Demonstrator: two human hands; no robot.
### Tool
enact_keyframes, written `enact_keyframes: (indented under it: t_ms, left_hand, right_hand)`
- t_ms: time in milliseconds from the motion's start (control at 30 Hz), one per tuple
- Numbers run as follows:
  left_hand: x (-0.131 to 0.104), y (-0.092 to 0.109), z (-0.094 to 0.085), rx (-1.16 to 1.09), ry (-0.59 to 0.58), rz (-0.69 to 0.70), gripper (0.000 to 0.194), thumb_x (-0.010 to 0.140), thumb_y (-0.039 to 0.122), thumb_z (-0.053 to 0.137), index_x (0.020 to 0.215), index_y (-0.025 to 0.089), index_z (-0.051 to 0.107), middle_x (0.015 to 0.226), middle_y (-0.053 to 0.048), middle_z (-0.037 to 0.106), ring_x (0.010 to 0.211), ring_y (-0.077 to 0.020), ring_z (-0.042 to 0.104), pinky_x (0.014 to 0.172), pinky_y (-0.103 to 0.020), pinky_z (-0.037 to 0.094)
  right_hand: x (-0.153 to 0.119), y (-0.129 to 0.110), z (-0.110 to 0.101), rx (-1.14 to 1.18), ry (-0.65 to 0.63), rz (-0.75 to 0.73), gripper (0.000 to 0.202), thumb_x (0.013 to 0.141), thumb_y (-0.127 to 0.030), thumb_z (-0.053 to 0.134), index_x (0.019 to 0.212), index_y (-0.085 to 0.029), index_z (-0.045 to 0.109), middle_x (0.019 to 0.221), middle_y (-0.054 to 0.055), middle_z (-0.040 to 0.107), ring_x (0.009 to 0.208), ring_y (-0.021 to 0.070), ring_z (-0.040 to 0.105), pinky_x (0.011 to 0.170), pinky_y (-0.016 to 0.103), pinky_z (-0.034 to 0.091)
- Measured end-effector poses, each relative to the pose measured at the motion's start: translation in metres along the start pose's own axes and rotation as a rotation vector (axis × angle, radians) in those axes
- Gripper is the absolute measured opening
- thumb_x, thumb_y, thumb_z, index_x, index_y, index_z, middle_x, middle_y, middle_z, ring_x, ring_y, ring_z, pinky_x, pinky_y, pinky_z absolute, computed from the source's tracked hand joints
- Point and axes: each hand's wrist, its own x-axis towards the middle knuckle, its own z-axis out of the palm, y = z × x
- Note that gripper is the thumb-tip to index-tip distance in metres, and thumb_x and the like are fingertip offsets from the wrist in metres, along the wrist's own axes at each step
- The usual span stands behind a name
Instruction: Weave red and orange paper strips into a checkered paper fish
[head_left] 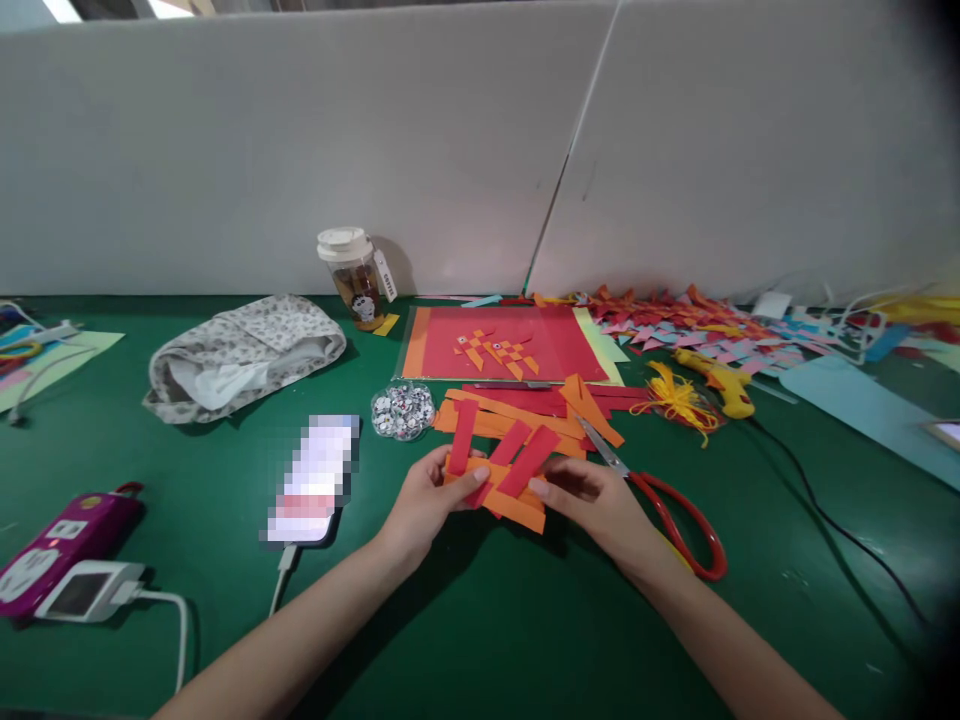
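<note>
the left hand [420, 505] and right hand [604, 503] grip the woven strips [520, 510] over the counter [517, 640], at nine and three o'clock of them. scissors [643, 481] lie beside the right hand; from the strips, the phone [315, 475] is at nine, paper fish [513, 352] at twelve.

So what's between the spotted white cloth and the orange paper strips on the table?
A clear roundish packet of small black-and-white discs, seen in the head view.
</note>
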Motion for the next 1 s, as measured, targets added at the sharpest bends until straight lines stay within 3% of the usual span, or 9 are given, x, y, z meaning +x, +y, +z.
enact_keyframes:
  t_ms: [167, 367, 500, 633, 867, 1000]
  left_hand:
    - [-0.002, 0.0, 0.003, 0.069, -0.036, 0.022, 0.033, 0.065, 0.03, 0.076, 0.09, 0.015, 0.059, 0.082, -0.001, 0.065, 0.073, -0.0134, 0.062, 0.067, -0.025, 0.049]
    - [-0.003, -0.002, 0.001, 0.223, -0.119, 0.055, 0.032, 0.061, 0.026, 0.078, 0.084, 0.015, 0.058, 0.077, -0.001, 0.063, 0.065, -0.0126, 0.059, 0.066, -0.028, 0.049]
    - [-0.004, 0.001, 0.001, 0.301, -0.135, 0.093, 0.028, 0.064, 0.028, 0.076, 0.083, 0.014, 0.061, 0.079, -0.003, 0.066, 0.069, -0.0143, 0.061, 0.067, -0.028, 0.049]
    - [-0.006, 0.002, 0.003, 0.254, -0.193, 0.08, 0.031, 0.068, 0.031, 0.073, 0.093, 0.015, 0.065, 0.093, -0.007, 0.069, 0.081, -0.0177, 0.065, 0.075, -0.03, 0.05]
    - [-0.006, -0.003, 0.003, 0.455, -0.061, 0.121, 0.027, 0.068, 0.04, 0.071, 0.075, 0.015, 0.067, 0.065, -0.001, 0.065, 0.057, -0.0117, 0.055, 0.053, -0.022, 0.042]
    - [-0.006, -0.001, 0.003, 0.471, 0.002, 0.136, 0.028, 0.069, 0.042, 0.07, 0.069, 0.014, 0.065, 0.06, 0.001, 0.059, 0.054, -0.0097, 0.05, 0.051, -0.021, 0.039]
  right_hand:
    - [-0.001, 0.0, 0.001, -0.168, 0.07, -0.035, 0.029, 0.071, -0.048, 0.066, 0.073, -0.02, 0.067, 0.075, 0.003, 0.069, 0.072, 0.0196, 0.064, 0.064, 0.029, 0.053]
    - [-0.002, -0.003, 0.001, -0.265, 0.143, -0.173, 0.023, 0.072, -0.043, 0.066, 0.074, -0.021, 0.066, 0.08, 0.003, 0.069, 0.078, 0.0206, 0.064, 0.072, 0.031, 0.052]
    - [-0.006, -0.007, 0.002, -0.364, 0.053, -0.314, 0.016, 0.078, -0.038, 0.062, 0.073, -0.022, 0.065, 0.078, 0.002, 0.068, 0.074, 0.019, 0.063, 0.07, 0.029, 0.05]
    - [-0.008, -0.007, 0.005, -0.375, -0.005, -0.33, 0.016, 0.08, -0.037, 0.06, 0.075, -0.023, 0.066, 0.077, 0.002, 0.067, 0.072, 0.0184, 0.063, 0.067, 0.029, 0.049]
    - [-0.009, -0.006, 0.014, -0.367, -0.065, -0.273, 0.018, 0.08, -0.038, 0.06, 0.075, -0.024, 0.068, 0.073, 0.002, 0.067, 0.068, 0.0178, 0.063, 0.063, 0.028, 0.048]
    - [-0.009, -0.003, 0.016, -0.354, -0.058, -0.247, 0.015, 0.078, -0.038, 0.063, 0.081, -0.025, 0.069, 0.078, 0.001, 0.07, 0.074, 0.0183, 0.064, 0.067, 0.027, 0.049]
